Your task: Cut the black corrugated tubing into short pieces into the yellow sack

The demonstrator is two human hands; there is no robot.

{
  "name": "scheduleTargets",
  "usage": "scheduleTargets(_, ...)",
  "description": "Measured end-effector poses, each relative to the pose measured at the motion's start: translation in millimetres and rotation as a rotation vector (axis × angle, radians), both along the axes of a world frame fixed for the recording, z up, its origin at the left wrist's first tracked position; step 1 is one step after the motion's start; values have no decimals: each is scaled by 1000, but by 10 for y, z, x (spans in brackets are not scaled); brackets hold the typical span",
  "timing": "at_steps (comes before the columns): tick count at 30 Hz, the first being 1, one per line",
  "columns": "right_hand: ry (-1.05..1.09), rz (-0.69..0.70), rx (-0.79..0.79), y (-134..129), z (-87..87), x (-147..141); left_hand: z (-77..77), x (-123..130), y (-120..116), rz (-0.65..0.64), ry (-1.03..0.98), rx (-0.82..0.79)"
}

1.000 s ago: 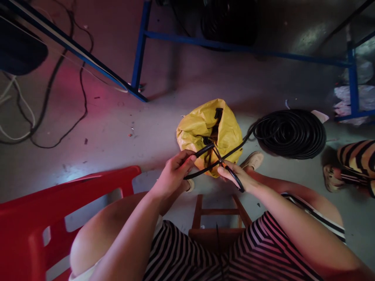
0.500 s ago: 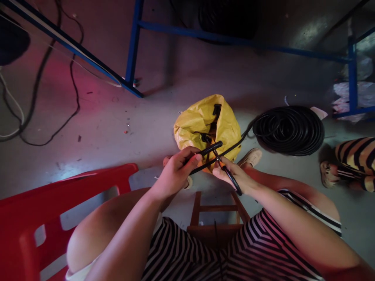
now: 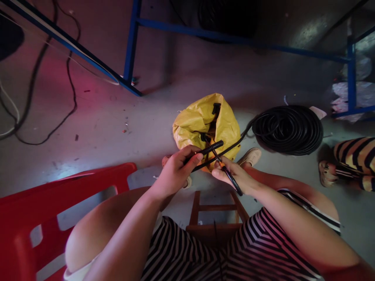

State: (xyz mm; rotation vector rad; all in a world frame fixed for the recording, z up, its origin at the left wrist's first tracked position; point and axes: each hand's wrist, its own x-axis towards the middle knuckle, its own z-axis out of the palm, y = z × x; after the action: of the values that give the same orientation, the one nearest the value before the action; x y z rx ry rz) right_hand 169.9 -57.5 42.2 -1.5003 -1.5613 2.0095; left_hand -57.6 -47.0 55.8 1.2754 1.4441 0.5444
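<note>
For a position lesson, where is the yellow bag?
In the head view, the yellow bag sits centrally, beyond the left hand and right hand, left of the black coil.

Head-worn camera, seen from where I stand: perched above a seated person, facing forward and steeply down. Striped clothing [image 3: 187,253] close, along bottom edge; left hand [image 3: 178,168] and right hand [image 3: 236,175] near, around mid-view; floor [image 3: 99,144] beyond; blue metal frame [image 3: 246,41] farther, across top
</note>
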Motion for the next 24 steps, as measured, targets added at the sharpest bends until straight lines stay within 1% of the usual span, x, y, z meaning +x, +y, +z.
scheduleTargets(4, -13, -2, -13, 2, 14, -6, 4, 18, 8, 9, 21, -17)
scheduleTargets(9, -4, -13, -28, 5, 22, -10, 21, 36, 18, 31, -14, -9)
scheduleTargets(14, 8, -12, -30, -7, 20, -8, 6, 54, 9, 58, -49, -2)
scheduleTargets(22, 8, -22, -37, -10, 10, -6, 26, 79, 8, 28, -24, 24)
scheduleTargets(24, 11, -23, -41, -9, 12, -7, 29, 78, 10, 3, -4, 27)
